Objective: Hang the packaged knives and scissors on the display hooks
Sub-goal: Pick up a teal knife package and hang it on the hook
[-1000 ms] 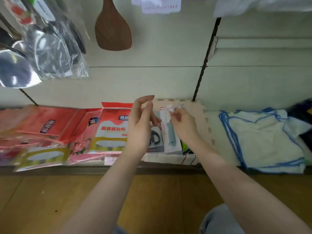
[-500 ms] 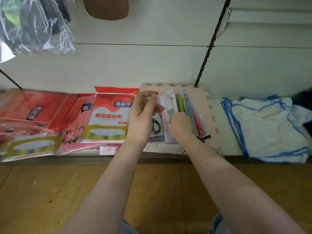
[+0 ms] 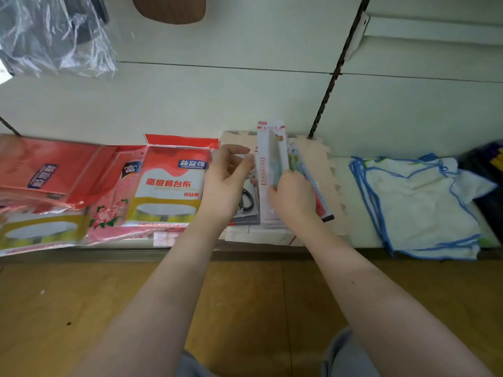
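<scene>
A white carded knife pack (image 3: 268,161) with a red "KNIFE" header stands tilted up from a pile on the low shelf. My right hand (image 3: 292,197) grips its lower part. More knife packs (image 3: 307,178) in coloured cards lie fanned just to the right of it. My left hand (image 3: 227,183) hovers beside the pack's left edge, fingers apart and curled, holding nothing. A scissors pack (image 3: 246,202) with black handles lies flat between my hands, partly hidden. No display hooks show near the hands.
A beige foam mat (image 3: 330,183) lies under the packs. Red and pink tablecloth packages (image 3: 168,186) fill the shelf to the left. White cloths with blue trim (image 3: 419,202) lie to the right. A black slotted upright (image 3: 332,74) runs up the wall. Bagged pans (image 3: 54,36) hang top left.
The view dropped and moved closer to the shelf. My right hand slid down the knife pack and lifted it more upright; the fanned packs beside it came into view.
</scene>
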